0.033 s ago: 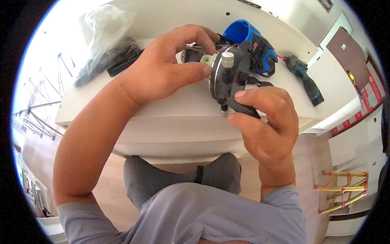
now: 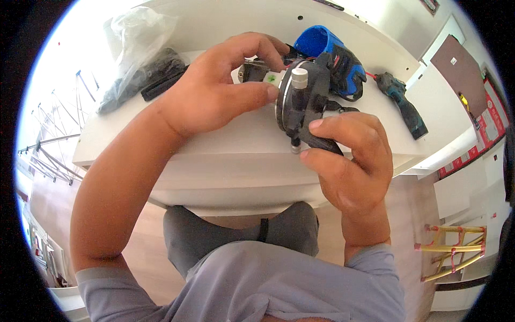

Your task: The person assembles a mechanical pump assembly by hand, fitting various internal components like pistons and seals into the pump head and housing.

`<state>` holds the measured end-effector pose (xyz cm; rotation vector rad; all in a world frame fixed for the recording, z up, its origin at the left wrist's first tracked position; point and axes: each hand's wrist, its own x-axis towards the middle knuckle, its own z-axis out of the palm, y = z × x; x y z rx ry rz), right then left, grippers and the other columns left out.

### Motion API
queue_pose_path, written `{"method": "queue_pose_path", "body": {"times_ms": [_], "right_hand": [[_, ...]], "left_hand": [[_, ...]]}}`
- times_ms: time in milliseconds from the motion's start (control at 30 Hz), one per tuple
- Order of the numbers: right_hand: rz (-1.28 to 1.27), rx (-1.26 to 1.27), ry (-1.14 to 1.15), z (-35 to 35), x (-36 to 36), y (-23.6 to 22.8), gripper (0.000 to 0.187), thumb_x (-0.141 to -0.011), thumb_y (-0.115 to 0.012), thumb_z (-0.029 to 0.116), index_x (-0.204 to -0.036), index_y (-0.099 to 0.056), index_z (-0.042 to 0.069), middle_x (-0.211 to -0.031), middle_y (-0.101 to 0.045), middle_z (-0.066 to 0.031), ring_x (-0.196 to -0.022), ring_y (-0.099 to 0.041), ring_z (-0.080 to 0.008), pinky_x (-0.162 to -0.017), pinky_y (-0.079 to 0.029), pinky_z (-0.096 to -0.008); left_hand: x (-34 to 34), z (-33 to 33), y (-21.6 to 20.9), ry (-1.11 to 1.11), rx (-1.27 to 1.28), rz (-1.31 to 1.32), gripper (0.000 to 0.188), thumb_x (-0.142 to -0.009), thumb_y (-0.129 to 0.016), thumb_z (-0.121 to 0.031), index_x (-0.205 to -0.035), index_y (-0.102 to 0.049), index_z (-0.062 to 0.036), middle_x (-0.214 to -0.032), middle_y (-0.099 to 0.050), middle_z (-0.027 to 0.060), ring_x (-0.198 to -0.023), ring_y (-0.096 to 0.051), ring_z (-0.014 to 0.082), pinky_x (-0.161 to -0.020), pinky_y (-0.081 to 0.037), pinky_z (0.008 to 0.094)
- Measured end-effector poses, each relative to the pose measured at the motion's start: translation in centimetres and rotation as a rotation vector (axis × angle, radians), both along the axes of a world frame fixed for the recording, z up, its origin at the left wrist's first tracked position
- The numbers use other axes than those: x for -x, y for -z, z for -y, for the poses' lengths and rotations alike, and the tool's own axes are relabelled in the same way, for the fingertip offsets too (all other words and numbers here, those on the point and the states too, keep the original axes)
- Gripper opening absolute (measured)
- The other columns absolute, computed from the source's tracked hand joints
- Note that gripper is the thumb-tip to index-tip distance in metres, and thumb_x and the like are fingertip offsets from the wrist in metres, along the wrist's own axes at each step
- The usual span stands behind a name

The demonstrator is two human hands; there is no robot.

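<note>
Held on edge above the front of the white tabletop (image 2: 214, 140) is a black round base (image 2: 303, 107) with a light metal rim and knurled silver feet. My left hand (image 2: 225, 88) is curled round its left side, thumb at the rim and fingertips partly hidden behind. Between that thumb and fingers shows a white part with a green mark (image 2: 272, 78), beside a metal piece. My right hand (image 2: 354, 161) pinches a black arm (image 2: 324, 144) of the base between thumb and forefinger. Close behind lies a blue and black housing (image 2: 346, 70), its round blue end open.
A cordless screwdriver (image 2: 399, 102) with a red tip lies at the right of the tabletop. At the left are a clear plastic bag (image 2: 140, 40) and a dark case (image 2: 161, 86). Thin metal stands (image 2: 53, 145) are at far left; a yellow stepladder (image 2: 456, 249) is at lower right.
My right hand and the round base have shifted very slightly to the left. Both grips look the same.
</note>
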<state>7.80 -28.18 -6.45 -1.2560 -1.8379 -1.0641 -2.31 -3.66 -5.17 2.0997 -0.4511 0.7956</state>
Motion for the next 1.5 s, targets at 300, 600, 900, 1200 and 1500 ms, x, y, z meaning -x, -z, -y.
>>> {"method": "queue_pose_path", "body": {"times_ms": [300, 600, 900, 1200, 1500], "right_hand": [[-0.352, 0.210, 0.356, 1.0, 2.4, -0.3, 0.030, -0.075, -0.087, 0.017, -0.101, -0.074, 0.010, -0.104, -0.072, -0.0132, -0.084, -0.069, -0.0272, -0.071, -0.057, -0.0374], [-0.235, -0.036, 0.082, 2.4, 0.4, 0.0, 0.036, -0.074, -0.081, -0.008, -0.104, -0.070, 0.010, -0.105, -0.070, -0.0128, -0.091, -0.068, -0.0270, -0.079, -0.056, -0.0373], [-0.555, 0.252, 0.529, 6.4, -6.6, -0.9, 0.032, -0.084, -0.082, 0.005, -0.114, -0.070, 0.004, -0.111, -0.075, -0.0094, -0.094, -0.071, -0.0221, -0.081, -0.055, -0.0336], [-0.357, 0.434, 0.526, 5.9, -9.6, -0.5, 0.026, -0.085, -0.075, 0.004, -0.108, -0.064, 0.002, -0.101, -0.071, -0.0175, -0.096, -0.070, -0.0384, -0.084, -0.056, -0.0450], [-0.493, 0.354, 0.710, 11.4, -14.5, -0.1, 0.023, -0.088, -0.075, 0.004, -0.107, -0.062, 0.001, -0.096, -0.069, -0.0165, -0.089, -0.069, -0.0312, -0.085, -0.055, -0.0405]], "left_hand": [[0.0, -0.1, 0.0, 0.044, 0.046, -0.014, 0.027, -0.089, -0.077, -0.010, -0.113, -0.069, -0.0047, -0.136, -0.067, 0.0150, -0.134, -0.059, 0.0268, -0.119, -0.039, 0.0389], [0.3, 0.0, -0.1, -0.005, 0.019, -0.048, 0.029, -0.089, -0.075, -0.008, -0.117, -0.068, -0.0055, -0.141, -0.065, 0.0150, -0.138, -0.056, 0.0271, -0.121, -0.037, 0.0403], [0.4, 0.6, -0.7, -0.060, 0.040, -0.175, 0.040, -0.082, -0.079, -0.028, -0.115, -0.062, -0.0130, -0.153, -0.057, 0.0150, -0.145, -0.049, 0.0283, -0.124, -0.029, 0.0403], [0.2, 1.0, -1.0, -0.059, 0.064, -0.142, 0.041, -0.076, -0.078, -0.021, -0.114, -0.066, -0.0104, -0.149, -0.060, 0.0167, -0.141, -0.051, 0.0293, -0.124, -0.028, 0.0419], [0.0, 1.1, -0.9, -0.050, 0.127, -0.173, 0.048, -0.071, -0.078, -0.021, -0.115, -0.063, -0.0096, -0.149, -0.059, 0.0189, -0.144, -0.050, 0.0309, -0.124, -0.029, 0.0428]]}}
